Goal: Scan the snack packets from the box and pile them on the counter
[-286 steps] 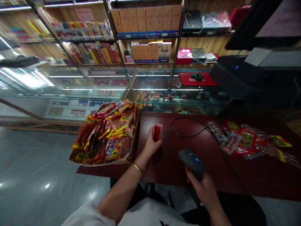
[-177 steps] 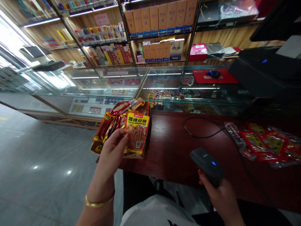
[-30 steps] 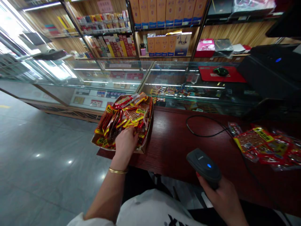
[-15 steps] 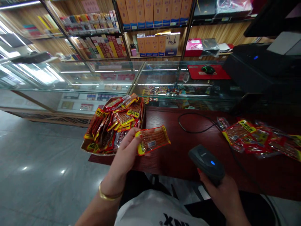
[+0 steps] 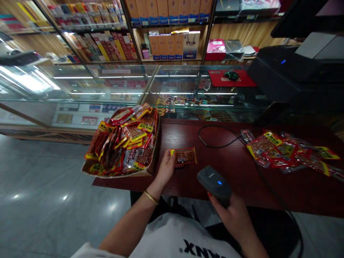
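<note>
My left hand (image 5: 166, 168) pinches the left end of a red and yellow snack packet (image 5: 185, 156) just over the dark red table. Brown sticks show through the packet's clear front. My right hand (image 5: 232, 211) is wrapped round a dark grey barcode scanner (image 5: 215, 182) with a blue light on top. The scanner's head points toward the packet, a short gap apart from it. Left of my left hand stands a cardboard box (image 5: 154, 157) heaped with similar packets. A loose pile of snack packets (image 5: 285, 150) lies on the table at the right.
A black cable (image 5: 271, 182) loops across the table (image 5: 180, 136). Behind it run glass display counters (image 5: 107, 86), with a mouse (image 5: 231, 75) on a red mat. A dark machine (image 5: 285, 77) stands at the back right. Shelves of boxed goods line the wall.
My left hand has moved right and away from the box, with the packet now tilted lower over the table. The scanner in my right hand has come left, closer to the packet. The view has shifted slightly.
</note>
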Demonstrator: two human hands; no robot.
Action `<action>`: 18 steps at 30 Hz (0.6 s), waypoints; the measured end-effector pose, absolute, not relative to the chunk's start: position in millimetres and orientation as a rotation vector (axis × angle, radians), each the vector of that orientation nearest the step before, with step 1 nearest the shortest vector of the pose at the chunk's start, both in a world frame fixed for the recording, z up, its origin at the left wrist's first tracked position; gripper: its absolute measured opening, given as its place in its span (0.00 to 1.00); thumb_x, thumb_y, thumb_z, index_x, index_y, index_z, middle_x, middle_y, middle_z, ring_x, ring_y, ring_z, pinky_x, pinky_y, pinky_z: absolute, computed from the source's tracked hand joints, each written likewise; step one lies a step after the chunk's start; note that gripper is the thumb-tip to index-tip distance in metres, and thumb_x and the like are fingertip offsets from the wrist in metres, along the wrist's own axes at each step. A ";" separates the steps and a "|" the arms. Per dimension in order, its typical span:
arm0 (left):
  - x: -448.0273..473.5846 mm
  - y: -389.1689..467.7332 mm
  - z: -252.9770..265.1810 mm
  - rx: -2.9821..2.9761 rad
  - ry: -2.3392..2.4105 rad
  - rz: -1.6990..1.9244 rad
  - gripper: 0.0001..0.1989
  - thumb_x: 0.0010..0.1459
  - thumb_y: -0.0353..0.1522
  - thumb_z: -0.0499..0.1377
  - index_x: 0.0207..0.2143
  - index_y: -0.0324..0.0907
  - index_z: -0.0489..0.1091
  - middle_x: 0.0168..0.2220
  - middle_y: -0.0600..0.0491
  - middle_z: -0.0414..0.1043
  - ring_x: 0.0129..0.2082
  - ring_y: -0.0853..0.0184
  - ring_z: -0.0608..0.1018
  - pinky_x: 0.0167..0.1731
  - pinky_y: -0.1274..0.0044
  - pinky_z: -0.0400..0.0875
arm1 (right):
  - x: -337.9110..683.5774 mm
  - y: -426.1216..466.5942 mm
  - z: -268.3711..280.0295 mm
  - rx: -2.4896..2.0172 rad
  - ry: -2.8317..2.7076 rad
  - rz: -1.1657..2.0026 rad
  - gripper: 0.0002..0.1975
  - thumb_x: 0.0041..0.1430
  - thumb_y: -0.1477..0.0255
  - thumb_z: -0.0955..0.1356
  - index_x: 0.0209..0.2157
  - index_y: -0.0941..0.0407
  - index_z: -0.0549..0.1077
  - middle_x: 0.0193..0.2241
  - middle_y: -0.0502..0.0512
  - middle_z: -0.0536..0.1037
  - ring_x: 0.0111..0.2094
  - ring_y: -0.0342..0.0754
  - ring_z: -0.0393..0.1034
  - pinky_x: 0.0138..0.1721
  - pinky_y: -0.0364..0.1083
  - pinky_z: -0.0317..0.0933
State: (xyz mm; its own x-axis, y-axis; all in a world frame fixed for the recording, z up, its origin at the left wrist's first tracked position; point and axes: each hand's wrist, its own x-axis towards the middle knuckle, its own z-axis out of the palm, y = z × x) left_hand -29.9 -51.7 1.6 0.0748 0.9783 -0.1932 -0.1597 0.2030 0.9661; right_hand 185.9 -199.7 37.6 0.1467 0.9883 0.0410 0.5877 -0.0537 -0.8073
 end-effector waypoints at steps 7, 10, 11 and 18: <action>-31.9 -54.6 0.4 1.032 1.120 1.155 0.21 0.63 0.44 0.59 0.54 0.45 0.65 0.46 0.49 0.73 0.45 0.62 0.78 0.51 0.69 0.74 | 169.0 -192.4 39.6 -1.710 -1.526 0.801 0.17 0.64 0.58 0.68 0.39 0.55 0.83 0.36 0.61 0.87 0.38 0.58 0.83 0.41 0.49 0.74; -32.3 -54.4 -0.5 1.039 1.112 1.167 0.22 0.64 0.43 0.59 0.56 0.45 0.65 0.49 0.48 0.74 0.47 0.61 0.78 0.53 0.67 0.74 | 167.7 -193.2 42.3 -1.705 -1.532 0.799 0.17 0.63 0.58 0.68 0.39 0.55 0.83 0.36 0.61 0.87 0.39 0.59 0.83 0.41 0.49 0.75; -32.3 -54.3 -0.9 1.031 1.119 1.166 0.22 0.64 0.43 0.59 0.56 0.44 0.65 0.49 0.47 0.74 0.47 0.61 0.78 0.53 0.67 0.74 | 167.5 -194.0 43.2 -1.708 -1.530 0.796 0.17 0.63 0.58 0.68 0.39 0.55 0.83 0.36 0.61 0.87 0.39 0.59 0.83 0.41 0.49 0.75; -30.2 -54.0 -1.8 0.949 1.121 1.130 0.22 0.65 0.42 0.57 0.58 0.43 0.64 0.53 0.44 0.72 0.48 0.59 0.78 0.50 0.64 0.76 | 168.0 -198.5 44.7 -1.727 -1.546 0.792 0.18 0.64 0.57 0.67 0.37 0.56 0.82 0.33 0.61 0.86 0.36 0.59 0.82 0.39 0.49 0.73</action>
State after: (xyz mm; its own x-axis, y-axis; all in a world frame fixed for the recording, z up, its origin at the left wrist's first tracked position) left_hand -30.2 -54.0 -1.8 0.0561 0.9818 -0.1814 -0.1893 0.1889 0.9636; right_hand 168.0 -198.5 44.7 0.1098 0.9940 -0.0004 0.5812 -0.0645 -0.8112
